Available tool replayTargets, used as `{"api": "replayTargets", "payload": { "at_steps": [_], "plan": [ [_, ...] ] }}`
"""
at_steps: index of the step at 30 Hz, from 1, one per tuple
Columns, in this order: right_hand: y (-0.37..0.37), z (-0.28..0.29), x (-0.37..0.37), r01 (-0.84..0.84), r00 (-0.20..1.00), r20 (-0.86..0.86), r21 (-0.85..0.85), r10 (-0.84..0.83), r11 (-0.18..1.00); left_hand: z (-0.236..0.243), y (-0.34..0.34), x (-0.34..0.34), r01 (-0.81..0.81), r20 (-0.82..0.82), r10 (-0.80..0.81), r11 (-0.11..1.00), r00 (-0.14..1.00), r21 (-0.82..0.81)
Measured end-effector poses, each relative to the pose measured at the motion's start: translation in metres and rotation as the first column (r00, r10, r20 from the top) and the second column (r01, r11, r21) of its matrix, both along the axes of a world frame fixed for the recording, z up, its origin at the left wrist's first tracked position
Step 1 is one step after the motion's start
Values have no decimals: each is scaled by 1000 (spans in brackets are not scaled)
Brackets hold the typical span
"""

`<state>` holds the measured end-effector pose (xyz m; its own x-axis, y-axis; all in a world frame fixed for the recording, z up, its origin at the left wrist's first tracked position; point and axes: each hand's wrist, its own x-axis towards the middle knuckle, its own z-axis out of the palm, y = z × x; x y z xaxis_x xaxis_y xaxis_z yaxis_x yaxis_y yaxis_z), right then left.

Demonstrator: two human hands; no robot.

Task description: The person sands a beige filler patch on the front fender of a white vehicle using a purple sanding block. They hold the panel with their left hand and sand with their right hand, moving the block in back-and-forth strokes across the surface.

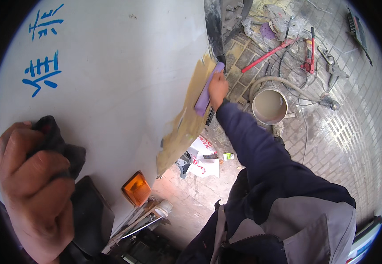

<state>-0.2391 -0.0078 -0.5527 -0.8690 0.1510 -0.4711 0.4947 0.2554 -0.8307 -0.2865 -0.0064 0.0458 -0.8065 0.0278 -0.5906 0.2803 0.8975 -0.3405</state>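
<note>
My right hand (218,90) grips a long purple sanding block (203,99). The block lies against a tan filler patch (176,138) along the curved edge of a white vehicle panel (125,66). At the far left, my left hand (35,180) is closed, its fingers bent around a black handle-like piece (52,136); its exact kind is unclear. Next to that hand sits a larger black housing (92,215). Blue handwritten marks (46,70) show on the panel. An orange lamp (137,188) is set near its lower edge.
A bucket (254,108) of cloudy liquid stands on the paved floor to the right, a hose (283,80) curving behind it. Beyond lie a red bar (265,57), a red jack-like tool (309,57) and cables. Below the panel lies a white printed bag (204,167).
</note>
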Motion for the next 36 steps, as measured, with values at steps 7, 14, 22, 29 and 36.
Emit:
{"api": "replayTargets", "payload": {
  "at_steps": [7,14,22,29,36],
  "plan": [
    [0,21,9,-25,1000,-14,-238,22,971,-1,3,4,1,-32,-2,999,999,-35],
    [-9,-23,-2,198,979,91,-186,-184,963,-1,0,0,-11,-8,12,1000,1000,25],
    [1,-2,8,-20,996,-89,-56,15,998,0,2,0,6,10,-6,1000,1000,-18],
    [9,30,28,-82,992,-115,-206,59,975,3,0,0,18,14,-18,1000,1000,-15],
    [7,-12,11,33,992,124,-254,-1,967,3,-2,3,-1,16,1,1000,1000,-13]
  ]
}}
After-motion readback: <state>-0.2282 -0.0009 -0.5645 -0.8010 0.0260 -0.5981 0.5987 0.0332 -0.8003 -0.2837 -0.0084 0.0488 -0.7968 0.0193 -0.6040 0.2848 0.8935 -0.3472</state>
